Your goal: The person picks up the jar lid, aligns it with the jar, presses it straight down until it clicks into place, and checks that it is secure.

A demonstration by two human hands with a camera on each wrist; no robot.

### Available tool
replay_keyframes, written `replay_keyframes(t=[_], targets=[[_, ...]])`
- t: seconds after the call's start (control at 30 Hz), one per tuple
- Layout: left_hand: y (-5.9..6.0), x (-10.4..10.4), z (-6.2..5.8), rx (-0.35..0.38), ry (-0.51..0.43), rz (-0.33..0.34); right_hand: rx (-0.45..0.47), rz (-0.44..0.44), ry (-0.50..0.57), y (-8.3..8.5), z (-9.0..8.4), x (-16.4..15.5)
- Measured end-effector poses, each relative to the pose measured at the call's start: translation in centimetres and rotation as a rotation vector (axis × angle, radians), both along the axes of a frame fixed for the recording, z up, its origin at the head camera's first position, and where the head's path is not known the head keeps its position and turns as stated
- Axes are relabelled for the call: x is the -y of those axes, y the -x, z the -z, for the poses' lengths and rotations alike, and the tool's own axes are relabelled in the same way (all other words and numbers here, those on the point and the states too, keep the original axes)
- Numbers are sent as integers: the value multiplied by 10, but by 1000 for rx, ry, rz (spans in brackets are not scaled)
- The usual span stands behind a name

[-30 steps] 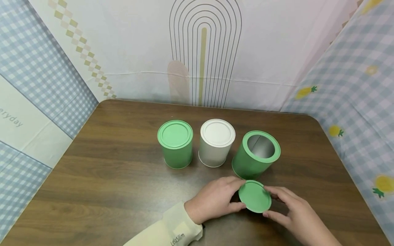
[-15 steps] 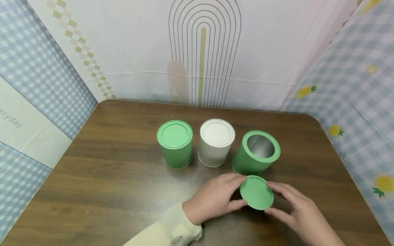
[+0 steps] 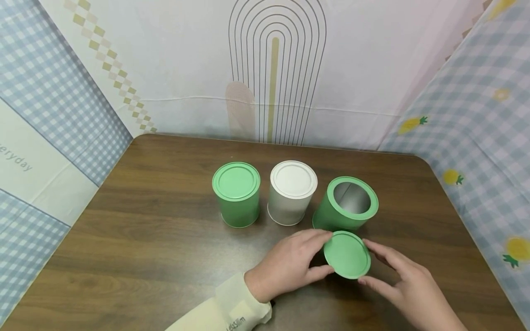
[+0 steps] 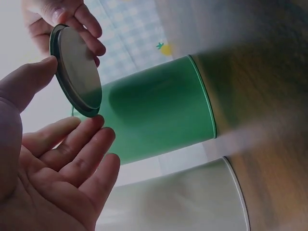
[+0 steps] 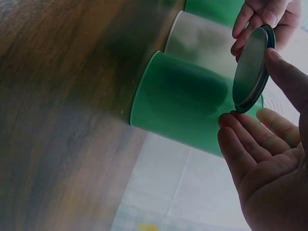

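Note:
Between both hands a round green lid (image 3: 347,255) is held by its edges in the air, just in front of the open green can (image 3: 329,215). My left hand (image 3: 287,264) pinches its left rim with thumb and fingertips. The opposite rim is gripped by the thumb and fingertips of my right hand (image 3: 407,285). From the left wrist view the lid (image 4: 79,72) appears tilted, its metallic underside showing. The green can stands upright with its round mouth uncovered, and its lower front is hidden behind the lid and left fingers.
A white can (image 3: 293,180) with a lid stands left of the open can. Further left is a green can (image 3: 236,182), also lidded. All rest on a brown wooden table (image 3: 124,239), with patterned cloth (image 3: 186,69) hanging behind and at the sides.
Both hands have raised the lid slightly and moved it a little away from the body and to the right, closer to the open can. The cans have stayed in place.

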State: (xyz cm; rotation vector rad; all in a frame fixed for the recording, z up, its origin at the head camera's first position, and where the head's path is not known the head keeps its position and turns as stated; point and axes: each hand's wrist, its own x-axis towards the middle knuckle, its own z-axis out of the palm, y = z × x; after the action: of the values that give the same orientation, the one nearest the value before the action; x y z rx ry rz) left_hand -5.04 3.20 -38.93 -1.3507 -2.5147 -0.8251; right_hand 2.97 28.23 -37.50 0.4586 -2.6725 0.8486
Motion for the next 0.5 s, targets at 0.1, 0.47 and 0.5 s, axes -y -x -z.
replay_keyframes(t=[0.1, 0.47, 0.5], targets=[[1, 0, -1, -21, -37, 9, -27, -10, 22, 0, -1, 0], [1, 1, -4, -50, -116, 5, -52, 2, 1, 0, -12, 3], [1, 1, -4, -47, -122, 5, -53, -2, 4, 0, -12, 3]])
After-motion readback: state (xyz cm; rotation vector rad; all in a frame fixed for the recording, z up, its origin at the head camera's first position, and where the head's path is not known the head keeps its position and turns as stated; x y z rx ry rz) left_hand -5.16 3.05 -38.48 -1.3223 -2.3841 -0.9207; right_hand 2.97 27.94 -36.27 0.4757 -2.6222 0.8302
